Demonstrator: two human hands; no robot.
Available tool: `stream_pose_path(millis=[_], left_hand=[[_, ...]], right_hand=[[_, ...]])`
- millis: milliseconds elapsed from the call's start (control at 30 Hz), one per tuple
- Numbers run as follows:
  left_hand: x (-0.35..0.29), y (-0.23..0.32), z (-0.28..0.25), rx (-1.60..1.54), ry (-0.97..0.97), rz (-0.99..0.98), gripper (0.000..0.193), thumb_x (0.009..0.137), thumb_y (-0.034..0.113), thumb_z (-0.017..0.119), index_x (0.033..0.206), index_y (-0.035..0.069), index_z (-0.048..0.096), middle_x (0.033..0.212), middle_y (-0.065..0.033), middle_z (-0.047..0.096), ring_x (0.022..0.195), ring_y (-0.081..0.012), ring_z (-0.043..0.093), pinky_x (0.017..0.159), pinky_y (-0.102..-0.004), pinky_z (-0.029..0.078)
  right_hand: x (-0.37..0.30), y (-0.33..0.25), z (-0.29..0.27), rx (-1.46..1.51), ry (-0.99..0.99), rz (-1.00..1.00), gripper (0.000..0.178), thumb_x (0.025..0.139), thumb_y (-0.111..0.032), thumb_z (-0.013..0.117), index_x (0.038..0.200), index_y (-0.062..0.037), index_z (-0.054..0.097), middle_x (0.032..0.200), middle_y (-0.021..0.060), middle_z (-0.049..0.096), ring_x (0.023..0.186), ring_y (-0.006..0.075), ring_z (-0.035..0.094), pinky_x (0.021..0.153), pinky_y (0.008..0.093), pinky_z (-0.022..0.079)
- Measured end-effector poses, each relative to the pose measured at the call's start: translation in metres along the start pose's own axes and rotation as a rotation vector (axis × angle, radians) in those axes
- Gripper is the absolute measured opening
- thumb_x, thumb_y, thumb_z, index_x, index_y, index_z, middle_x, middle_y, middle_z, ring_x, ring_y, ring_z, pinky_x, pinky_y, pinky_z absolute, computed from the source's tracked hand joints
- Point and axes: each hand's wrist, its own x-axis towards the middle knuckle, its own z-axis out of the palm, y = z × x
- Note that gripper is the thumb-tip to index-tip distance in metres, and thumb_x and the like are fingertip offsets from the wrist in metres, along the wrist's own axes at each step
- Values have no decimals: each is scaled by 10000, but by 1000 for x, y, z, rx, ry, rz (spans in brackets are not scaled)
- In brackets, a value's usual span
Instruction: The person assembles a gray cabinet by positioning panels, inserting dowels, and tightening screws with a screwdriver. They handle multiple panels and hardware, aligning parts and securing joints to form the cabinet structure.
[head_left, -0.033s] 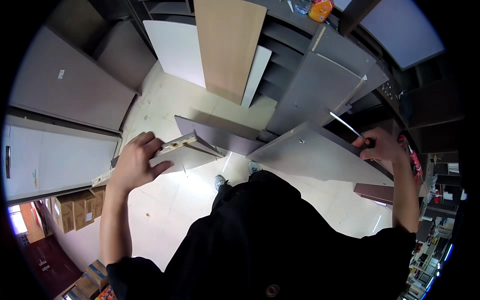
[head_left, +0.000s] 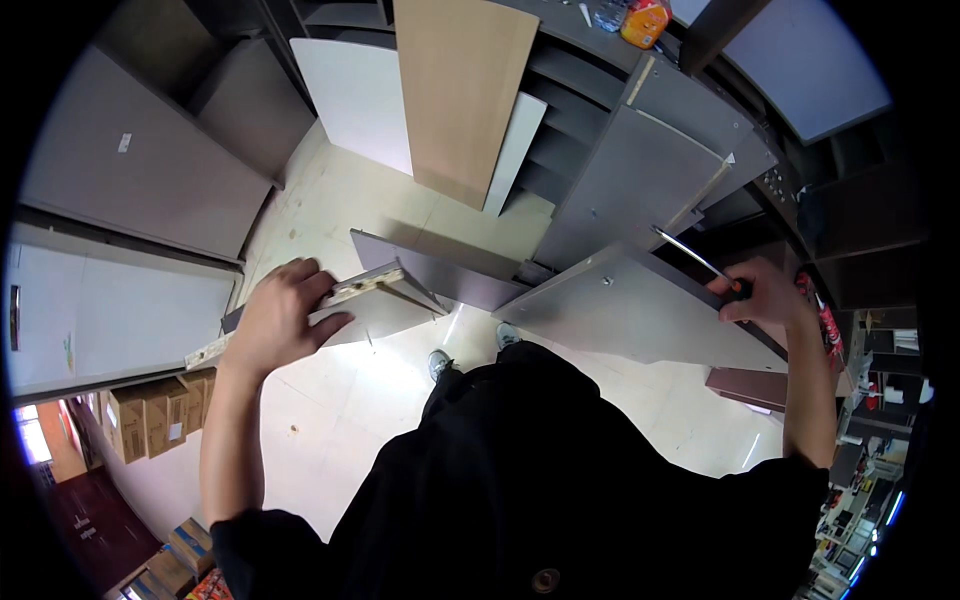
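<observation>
My left hand [head_left: 283,318] is closed over the top edge of a grey furniture board [head_left: 385,318]. Its fingers lie across the raw chipboard edge, and the thumb is on the near side. A screwdriver [head_left: 690,248] with a long metal shaft and a dark handle with orange is in my right hand [head_left: 762,292], its tip pointing up and to the left. That hand also rests at the top edge of a second grey board [head_left: 620,310] standing on the right, which has a small round fitting on its face. Between these two, a third grey board [head_left: 430,268] stands low across the far side.
Farther back, a white panel [head_left: 350,105], a wood-coloured panel [head_left: 460,90] and a narrow white strip [head_left: 515,150] lean against dark shelves. More grey boards [head_left: 640,170] lean at right. An orange bottle [head_left: 645,22] stands at the top. Cardboard boxes [head_left: 150,420] are stacked at left.
My left hand and the board edge under it sit very slightly farther right. The screwdriver's tip has shifted a little to the left. Both grips stay the same.
</observation>
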Motion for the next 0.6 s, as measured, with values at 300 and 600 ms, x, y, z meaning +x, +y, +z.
stream_pose_path(millis=[300,600], left_hand=[[-6,-3,12,-111,-36,-21,311,773,253,764,869,-21,651,801,-166,628,758,-351,621,707,-422,520],[-27,29,29,22,149,-5,313,724,261,802,800,6,636,747,-111,579,774,-306,571,744,-414,494]], right_hand=[[-11,-20,38,-629,250,-212,314,623,-198,860,819,-29,684,740,91,610,716,223,592,652,337,464],[-9,-9,73,-747,236,-526,257,645,-258,785,777,-75,663,704,82,579,716,307,600,643,407,467]])
